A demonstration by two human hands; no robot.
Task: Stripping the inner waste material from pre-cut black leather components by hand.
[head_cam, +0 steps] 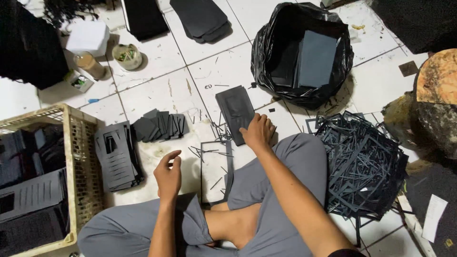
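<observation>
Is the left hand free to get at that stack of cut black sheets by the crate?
Probably yes: the left hand is empty, and only bare floor lies between it and the stack of cut black sheets.

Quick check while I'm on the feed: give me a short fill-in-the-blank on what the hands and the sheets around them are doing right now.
1. The right hand presses on a dark sheet lying on the tiled ______.
2. The left hand hovers with nothing in it, beside the stack of cut sheets that sits next to the ______ crate.
3. More dark sheets stand inside the black plastic ______.

Missing words: floor; plastic; bag
</observation>
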